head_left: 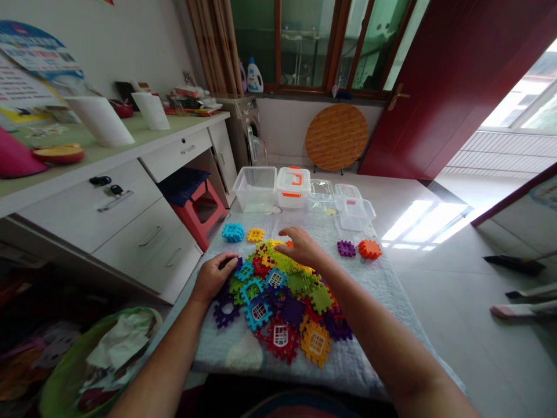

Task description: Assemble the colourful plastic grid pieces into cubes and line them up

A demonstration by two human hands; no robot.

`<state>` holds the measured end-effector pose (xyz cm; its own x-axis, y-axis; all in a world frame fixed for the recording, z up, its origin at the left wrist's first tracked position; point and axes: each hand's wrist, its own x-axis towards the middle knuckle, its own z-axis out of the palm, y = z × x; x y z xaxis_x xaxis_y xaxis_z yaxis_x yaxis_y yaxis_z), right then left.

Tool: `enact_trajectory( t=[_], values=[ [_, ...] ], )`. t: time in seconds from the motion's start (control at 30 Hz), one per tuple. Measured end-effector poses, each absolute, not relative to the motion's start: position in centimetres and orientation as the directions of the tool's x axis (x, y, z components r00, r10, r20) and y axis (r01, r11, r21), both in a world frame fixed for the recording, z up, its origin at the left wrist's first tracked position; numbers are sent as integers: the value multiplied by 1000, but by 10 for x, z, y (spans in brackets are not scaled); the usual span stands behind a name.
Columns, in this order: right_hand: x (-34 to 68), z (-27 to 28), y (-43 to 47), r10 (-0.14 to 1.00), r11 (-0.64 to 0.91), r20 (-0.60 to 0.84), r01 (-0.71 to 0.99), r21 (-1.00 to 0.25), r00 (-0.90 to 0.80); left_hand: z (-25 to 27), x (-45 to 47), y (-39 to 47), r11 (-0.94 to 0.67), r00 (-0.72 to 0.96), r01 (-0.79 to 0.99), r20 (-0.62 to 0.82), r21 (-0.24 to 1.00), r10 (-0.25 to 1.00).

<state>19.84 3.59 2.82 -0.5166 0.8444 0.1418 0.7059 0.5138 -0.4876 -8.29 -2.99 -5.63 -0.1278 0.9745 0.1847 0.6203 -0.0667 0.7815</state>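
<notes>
A loose pile of colourful plastic interlocking blocks (292,306) covers the middle of the cloth-covered table. My left hand (213,278) is at the pile's left edge, thumb and fingers closed around a small purple interlocking block (239,264) that is mostly hidden. Over the far side of the pile, my right hand (301,247) reaches leftward with thumb and fingers apart and nothing visible between them. Beyond the pile are a group of blue blocks (232,232) and a yellow block (255,235). A purple block (346,248) and orange blocks (369,249) lie to the right.
Along the table's far edge stand an uncovered clear bin (256,191), a lidded box with orange clasps (293,188) and smaller clear containers (357,213). A red stool (198,212) is beside the desk (126,223). A laundry basket (61,377) sits at the lower left.
</notes>
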Motion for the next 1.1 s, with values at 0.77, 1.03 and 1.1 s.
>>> enact_trajectory(
  t=[0.77, 1.03, 1.1],
  values=[
    [268, -29, -108, 783, 613, 289, 764, -203, -551, -51, -78, -33, -71, -130, 640, 199, 765, 971],
    [259, -7, -126, 777, 630, 230, 726, -277, -586, -49, -77, -34, -72, -120, 646, 195, 760, 973],
    [249, -5, -136, 739, 672, 213, 681, -292, -639, -47, -77, -35, -73, -119, 655, 199, 752, 973]
  ],
)
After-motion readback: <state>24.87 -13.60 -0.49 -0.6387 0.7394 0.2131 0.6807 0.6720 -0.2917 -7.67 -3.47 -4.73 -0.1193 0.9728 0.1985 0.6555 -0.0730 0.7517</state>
